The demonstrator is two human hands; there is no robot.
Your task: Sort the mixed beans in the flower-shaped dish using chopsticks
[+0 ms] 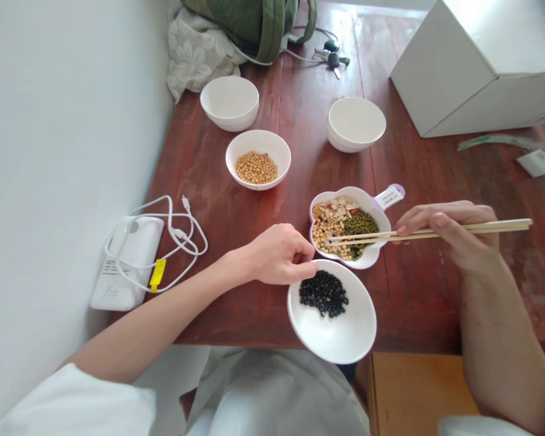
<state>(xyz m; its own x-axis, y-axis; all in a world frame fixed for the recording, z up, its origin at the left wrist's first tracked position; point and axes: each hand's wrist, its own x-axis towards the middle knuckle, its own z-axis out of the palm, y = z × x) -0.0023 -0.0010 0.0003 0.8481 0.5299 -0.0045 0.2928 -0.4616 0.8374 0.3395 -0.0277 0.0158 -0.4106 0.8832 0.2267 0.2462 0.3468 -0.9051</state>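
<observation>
Between the fingers of my right hand (458, 230) is a pair of chopsticks (418, 235), their tips down in a flower-shaped dish (371, 261) with a short handle. Mixed in that dish are yellow soybeans (323, 224), green mung beans (366, 223) and pale peanut pieces (343, 207). A dark bean appears at the chopstick tips; whether they pinch it I cannot tell. My left hand (281, 254) is closed on the rim of a white bowl (345, 339), which tilts at the table's front edge. Black beans (323, 293) lie inside that bowl.
Farther back stand a white bowl of soybeans (257, 168) and two empty white bowls (229, 103) (356, 124). A power bank (127, 260) with a white cable lies left by the wall. Keys (332, 59), a green bag (249, 24) and a white box (472, 72) are at the back.
</observation>
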